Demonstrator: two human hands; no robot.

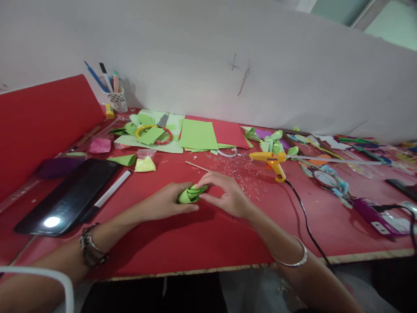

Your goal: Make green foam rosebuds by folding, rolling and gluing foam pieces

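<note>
A rolled green paper cone (pixel 189 195) is held just above the red tabletop between my two hands. My left hand (pixel 166 201) wraps round its left end, thumb along the near side. At the other end, the fingertips of my right hand (pixel 228 194) pinch the layered paper edge. Beyond my hands lies a thin stick (pixel 197 166). A yellow glue gun (pixel 270 163) rests to the right, with a long clear glue stick (pixel 329 160) reaching out of its back. Left of my hands are a small bag of yellow powder (pixel 145 163) and another green paper cone (pixel 124 159).
Scissors (pixel 154 132) lie among green paper pieces near the wall, beside green sheets (pixel 198 134). A black phone (pixel 70 195) and a marker (pixel 107 195) are at left. A pen cup (pixel 117 101) stands behind. At right sit a purple power strip (pixel 374 217) and a black cord (pixel 306 217).
</note>
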